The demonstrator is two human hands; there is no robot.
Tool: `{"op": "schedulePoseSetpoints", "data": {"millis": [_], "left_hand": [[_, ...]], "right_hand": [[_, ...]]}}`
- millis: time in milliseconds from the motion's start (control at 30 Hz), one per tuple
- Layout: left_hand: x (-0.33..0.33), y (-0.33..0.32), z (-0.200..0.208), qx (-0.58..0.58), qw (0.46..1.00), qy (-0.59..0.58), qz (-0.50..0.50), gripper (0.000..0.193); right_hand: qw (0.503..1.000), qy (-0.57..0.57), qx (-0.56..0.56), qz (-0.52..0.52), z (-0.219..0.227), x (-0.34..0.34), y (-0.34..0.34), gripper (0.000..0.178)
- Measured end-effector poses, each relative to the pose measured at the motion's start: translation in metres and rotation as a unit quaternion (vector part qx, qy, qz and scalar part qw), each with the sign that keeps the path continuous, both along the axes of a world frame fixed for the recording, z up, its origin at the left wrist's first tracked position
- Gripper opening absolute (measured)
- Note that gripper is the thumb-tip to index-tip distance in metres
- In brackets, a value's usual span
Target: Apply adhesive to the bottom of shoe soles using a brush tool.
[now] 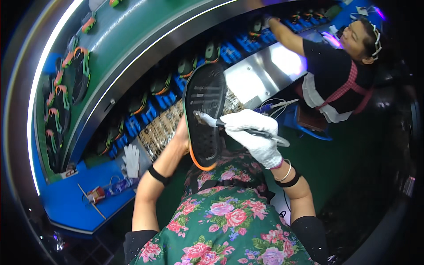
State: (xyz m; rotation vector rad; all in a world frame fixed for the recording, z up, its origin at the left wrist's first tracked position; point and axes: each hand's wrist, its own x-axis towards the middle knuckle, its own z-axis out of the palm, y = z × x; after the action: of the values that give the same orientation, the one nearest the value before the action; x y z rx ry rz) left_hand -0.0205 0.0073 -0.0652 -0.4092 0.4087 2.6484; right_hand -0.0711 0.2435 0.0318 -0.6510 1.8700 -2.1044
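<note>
A black shoe sole with an orange and green rim is held up in front of me, its long side running away from me. My bare left hand grips its left edge; most of the fingers are hidden behind the sole. In a white knit glove, my right hand is closed around the dark handle of a brush. The brush's greyish tip lies over the middle of the sole and appears to touch it. A looped, pale end of the tool sticks out past the gloved fingers.
Beyond the sole, shoes stand along a line with blue holders. More shoes sit on a green raised belt. At left, a blue table bears a white glove. A co-worker reaches toward the line at right.
</note>
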Motion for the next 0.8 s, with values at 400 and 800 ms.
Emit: {"op": "schedulePoseSetpoints", "data": {"millis": [400,800], "left_hand": [[0.043,0.02,-0.015,-0.082,0.992,-0.081,0.053,0.054],[0.025,0.051,0.007,0.048,0.991,0.006,0.121,0.091]], "right_hand": [[0.949,0.298,0.103,-0.018,0.011,0.009,0.005,0.026],[0.931,0.336,0.108,-0.094,0.051,-0.007,0.001,0.019]]}}
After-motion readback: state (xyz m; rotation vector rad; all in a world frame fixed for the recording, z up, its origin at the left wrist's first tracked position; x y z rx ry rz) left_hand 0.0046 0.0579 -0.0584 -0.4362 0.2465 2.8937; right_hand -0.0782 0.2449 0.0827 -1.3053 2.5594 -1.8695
